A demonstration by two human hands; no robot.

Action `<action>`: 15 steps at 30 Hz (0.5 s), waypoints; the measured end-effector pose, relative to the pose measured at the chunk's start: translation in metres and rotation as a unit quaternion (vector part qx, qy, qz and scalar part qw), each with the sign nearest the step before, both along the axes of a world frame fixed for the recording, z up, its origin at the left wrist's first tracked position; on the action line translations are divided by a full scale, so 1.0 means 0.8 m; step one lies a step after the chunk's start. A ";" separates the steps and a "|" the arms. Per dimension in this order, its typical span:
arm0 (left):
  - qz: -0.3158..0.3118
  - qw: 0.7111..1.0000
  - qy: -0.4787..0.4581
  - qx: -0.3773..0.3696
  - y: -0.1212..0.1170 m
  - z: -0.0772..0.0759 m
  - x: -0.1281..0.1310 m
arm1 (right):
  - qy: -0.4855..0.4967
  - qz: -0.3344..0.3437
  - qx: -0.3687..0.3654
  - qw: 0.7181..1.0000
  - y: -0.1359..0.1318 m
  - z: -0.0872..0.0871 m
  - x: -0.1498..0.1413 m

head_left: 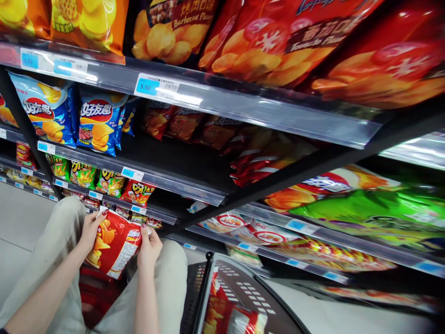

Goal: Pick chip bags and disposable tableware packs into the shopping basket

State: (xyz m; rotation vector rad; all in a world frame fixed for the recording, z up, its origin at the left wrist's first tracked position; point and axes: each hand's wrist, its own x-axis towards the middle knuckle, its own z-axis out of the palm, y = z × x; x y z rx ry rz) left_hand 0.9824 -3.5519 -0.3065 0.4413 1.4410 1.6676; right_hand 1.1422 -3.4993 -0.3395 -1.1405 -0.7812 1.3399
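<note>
Between my knees I hold a red bag of potato chips [110, 241], turned so that its printed panel faces up. My left hand [89, 228] pinches one end of the bag, and my right hand [150, 243] grips the opposite end. Beside my right knee stands a dark plastic shopping basket [243, 283]. Inside it lies another red chip bag [224, 311], partly cut off by the lower edge of the view.
A shelf edge [194, 88] with price tags crosses above my hands. Blue chip bags [99, 123] stand on the shelf below it, with smaller green snack bags [83, 174] lower down. A black shelf post [278, 171] runs diagonally at right.
</note>
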 end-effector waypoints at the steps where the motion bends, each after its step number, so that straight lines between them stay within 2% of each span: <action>1: 0.008 1.000 -0.005 -0.002 0.000 0.001 0.001 | 0.005 -0.005 -0.005 1.000 -0.001 0.001 -0.003; 9: 0.047 0.996 -0.074 -0.018 -0.002 0.011 0.020 | 0.082 -0.043 -0.056 0.994 -0.009 0.007 -0.019; 15: 0.078 0.990 -0.108 -0.036 0.000 0.003 0.018 | 0.108 0.018 -0.066 0.992 0.001 0.010 -0.010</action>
